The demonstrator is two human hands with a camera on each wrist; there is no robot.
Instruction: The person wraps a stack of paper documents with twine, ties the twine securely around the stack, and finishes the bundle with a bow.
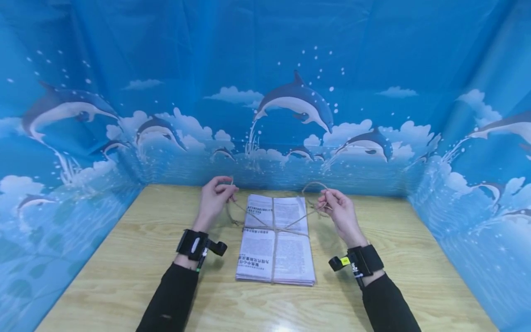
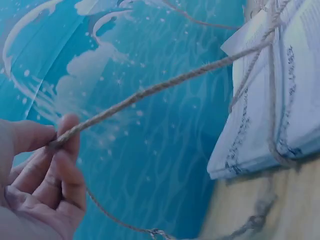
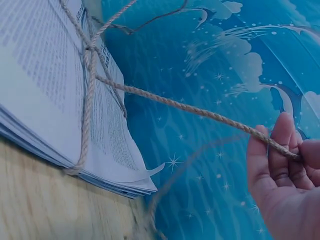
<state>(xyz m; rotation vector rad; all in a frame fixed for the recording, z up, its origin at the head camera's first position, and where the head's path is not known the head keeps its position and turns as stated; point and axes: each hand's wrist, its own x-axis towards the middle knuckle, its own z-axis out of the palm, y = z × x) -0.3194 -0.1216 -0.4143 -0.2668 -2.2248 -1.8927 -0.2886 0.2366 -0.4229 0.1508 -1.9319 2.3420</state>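
A stack of folded newspapers (image 1: 292,263) lies flat, with twine (image 1: 274,249) wrapped round it lengthwise and crosswise, crossing near the middle of the top. From that crossing one twine end runs up to my left hand (image 1: 214,198), which pinches it between thumb and fingers beyond the stack's left side. My right hand (image 1: 340,212) pinches the other end off the right side. Both lengths look taut in the wrist views, where the left strand (image 2: 150,91) and the right strand (image 3: 185,106) rise from the bundle. Loose tails hang beyond each hand's fingers.
The bundle rests on a wood-grain table (image 1: 137,276). A blue curtain (image 1: 232,41) printed with dolphins and clouds encloses the table at the back and both sides. Each wrist wears a black strap with a small camera (image 1: 217,248).
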